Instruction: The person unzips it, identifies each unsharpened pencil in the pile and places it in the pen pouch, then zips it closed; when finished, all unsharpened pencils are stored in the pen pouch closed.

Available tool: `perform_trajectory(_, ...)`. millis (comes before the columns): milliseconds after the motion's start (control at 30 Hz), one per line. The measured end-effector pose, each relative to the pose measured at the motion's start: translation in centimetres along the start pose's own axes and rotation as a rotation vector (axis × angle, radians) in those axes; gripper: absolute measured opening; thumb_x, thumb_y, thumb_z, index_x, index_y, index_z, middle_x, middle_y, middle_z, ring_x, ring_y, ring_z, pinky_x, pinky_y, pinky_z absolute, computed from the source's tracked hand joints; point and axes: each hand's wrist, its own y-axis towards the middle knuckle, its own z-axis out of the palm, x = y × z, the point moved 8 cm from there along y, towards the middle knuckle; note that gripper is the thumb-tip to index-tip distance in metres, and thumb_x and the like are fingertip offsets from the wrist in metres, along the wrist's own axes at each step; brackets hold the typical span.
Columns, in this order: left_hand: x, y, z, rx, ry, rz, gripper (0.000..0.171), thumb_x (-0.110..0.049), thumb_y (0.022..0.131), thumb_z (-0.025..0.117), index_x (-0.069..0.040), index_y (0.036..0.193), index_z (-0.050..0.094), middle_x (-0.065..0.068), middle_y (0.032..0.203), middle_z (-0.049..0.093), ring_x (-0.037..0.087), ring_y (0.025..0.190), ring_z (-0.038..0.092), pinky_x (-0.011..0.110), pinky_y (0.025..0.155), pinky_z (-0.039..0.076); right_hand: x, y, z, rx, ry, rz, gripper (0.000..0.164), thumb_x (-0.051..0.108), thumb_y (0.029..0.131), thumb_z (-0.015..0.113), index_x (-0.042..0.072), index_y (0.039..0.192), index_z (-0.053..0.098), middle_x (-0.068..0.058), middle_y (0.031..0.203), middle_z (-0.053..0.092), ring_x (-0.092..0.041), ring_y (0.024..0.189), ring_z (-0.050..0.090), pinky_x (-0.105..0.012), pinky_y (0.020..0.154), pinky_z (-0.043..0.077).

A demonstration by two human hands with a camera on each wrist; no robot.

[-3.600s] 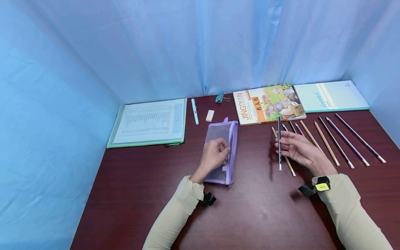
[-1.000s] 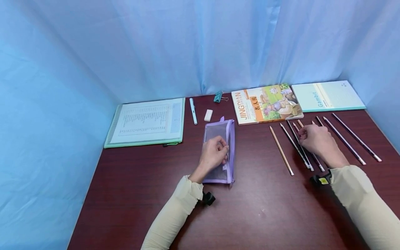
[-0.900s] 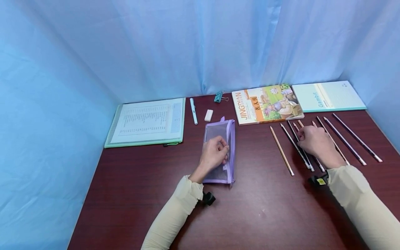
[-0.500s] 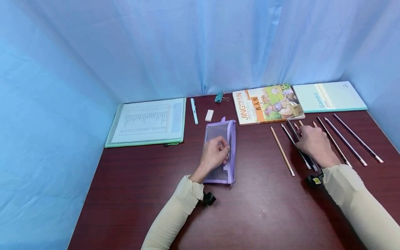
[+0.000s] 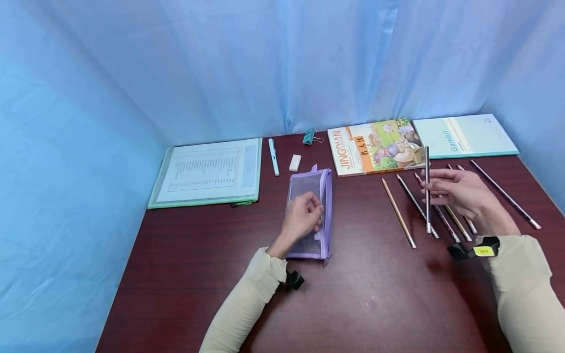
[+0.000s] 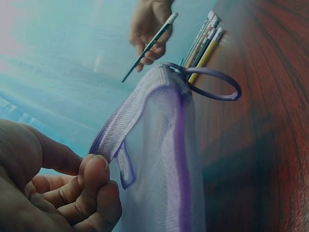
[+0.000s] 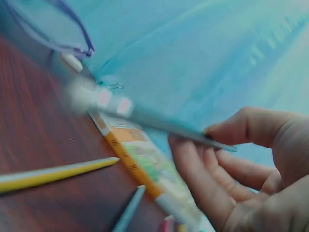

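Note:
My left hand point(image 5: 302, 218) pinches the zippered opening edge of a purple mesh pencil case point(image 5: 306, 184), which stands propped up; the left wrist view shows thumb and fingers on its zipper tape point(image 6: 123, 125). In my right hand point(image 5: 474, 196) a dark pencil point(image 5: 427, 162) is held up between thumb and fingers, its metal-capped end pointing down. Beneath and around that hand, several pencils lie side by side, among them a natural-wood one point(image 5: 399, 214), a dark one point(image 5: 412, 198) and a purplish one point(image 5: 505, 194) at the far right. The hand hides parts of some.
Along the back lie a clear zip folder with paper point(image 5: 207, 171), a light blue pen point(image 5: 273, 157), a white eraser point(image 5: 295, 163), a teal binder clip point(image 5: 310, 137), an illustrated book point(image 5: 384, 147) and a pale notebook point(image 5: 468, 137). Blue curtains point(image 5: 220, 68) enclose the table.
My right hand, low over the pencils half a second ago, has risen with a dark pencil and turned it upright. Earlier it held another dark pencil. The left hand has kept its hold.

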Motion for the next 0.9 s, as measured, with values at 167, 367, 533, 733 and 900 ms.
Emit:
perform_trajectory(167,0.0,0.0,0.0,-0.002,0.001,0.01,0.006,-0.005,0.092,0.063,-0.001,0.087,0.062,0.015,0.06,0.068,0.018,0.04,0.06,0.019,0.037,0.042,-2.2,-0.1,0.9,0.244,0.428,0.023,0.045,-0.012,0.103,0.028,0.0,0.12,0.068,-0.011,0.11,0.075,-0.023,0.099,0.074,-0.039,0.083,0.063)
perform_trajectory(367,0.1,0.0,-0.1,-0.008,0.002,0.013,0.007,-0.005,0.092,0.062,-0.002,0.086,0.061,0.014,0.059,0.068,0.014,0.038,0.058,0.018,0.037,0.041,-3.0,0.0,1.8,0.306,0.493,0.045,0.046,-0.012,0.103,0.026,-0.002,0.124,0.065,-0.013,0.113,0.074,-0.023,0.103,0.073,-0.041,0.087,0.062)
perform_trajectory(533,0.0,0.0,-0.1,-0.011,0.008,0.016,0.007,-0.005,0.093,0.062,-0.002,0.086,0.061,0.015,0.059,0.068,0.014,0.038,0.058,0.017,0.037,0.04,-2.8,0.2,2.8,0.287,0.446,0.052,0.046,-0.011,0.103,0.027,0.001,0.123,0.067,-0.012,0.11,0.074,-0.022,0.1,0.074,-0.04,0.085,0.062)
perform_trajectory(733,-0.1,0.0,-0.2,-0.008,0.004,0.013,0.007,-0.005,0.093,0.062,-0.001,0.087,0.062,0.017,0.061,0.069,0.006,0.037,0.053,0.017,0.037,0.04,-3.1,1.1,6.1,0.281,0.32,0.1,0.041,-0.009,0.103,0.035,0.007,0.121,0.069,-0.008,0.104,0.074,-0.017,0.095,0.074,-0.036,0.082,0.063)
perform_trajectory(900,-0.1,0.0,-0.2,-0.009,0.004,0.017,0.007,-0.005,0.093,0.062,0.0,0.088,0.062,0.017,0.061,0.069,0.0,0.036,0.049,0.017,0.038,0.04,-4.6,2.3,10.1,0.278,0.155,0.191,0.034,-0.005,0.101,0.046,0.013,0.116,0.07,-0.002,0.102,0.074,-0.013,0.088,0.072,-0.035,0.079,0.063)
